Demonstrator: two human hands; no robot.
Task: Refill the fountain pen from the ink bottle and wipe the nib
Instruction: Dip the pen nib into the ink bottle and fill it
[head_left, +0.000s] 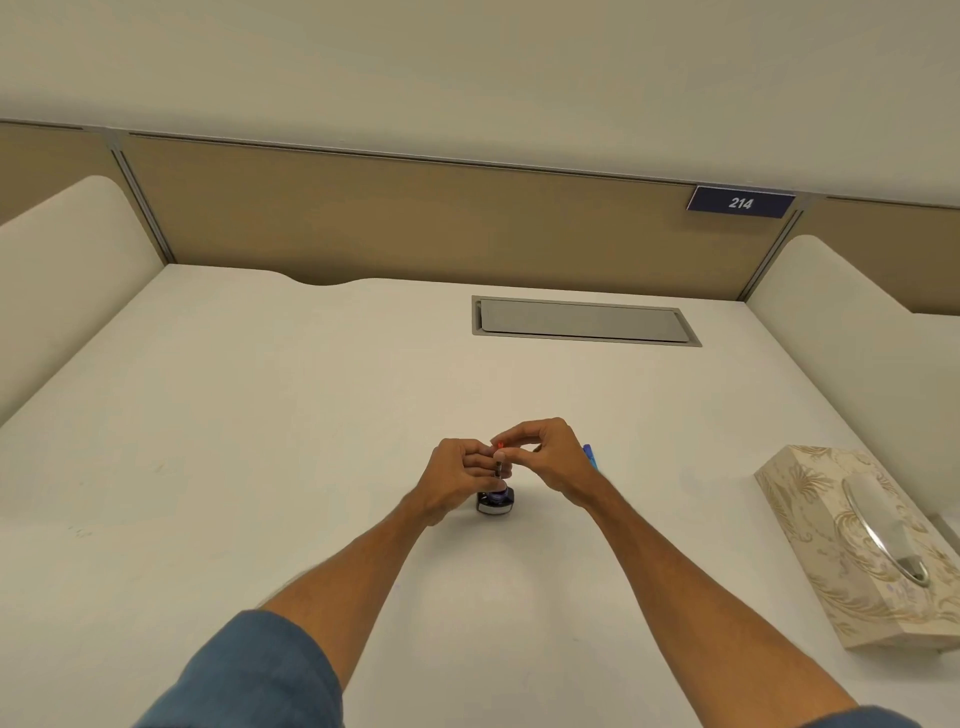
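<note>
A small open ink bottle (496, 503) with dark ink stands on the white desk (260, 441), just below my hands. The fountain pen section (500, 464) stands upright with its lower end in the bottle's mouth; a small red end shows at its top. My left hand (457, 475) grips the section's middle. My right hand (545, 457) pinches the red top with thumb and forefinger. A blue pen part (589, 454) lies on the desk behind my right hand, mostly hidden. The nib is hidden inside the bottle.
A patterned cream tissue box (862, 545) sits at the right edge of the desk. A grey cable hatch (582, 320) is set into the desk at the back. Tan partition panels and white side dividers enclose the desk.
</note>
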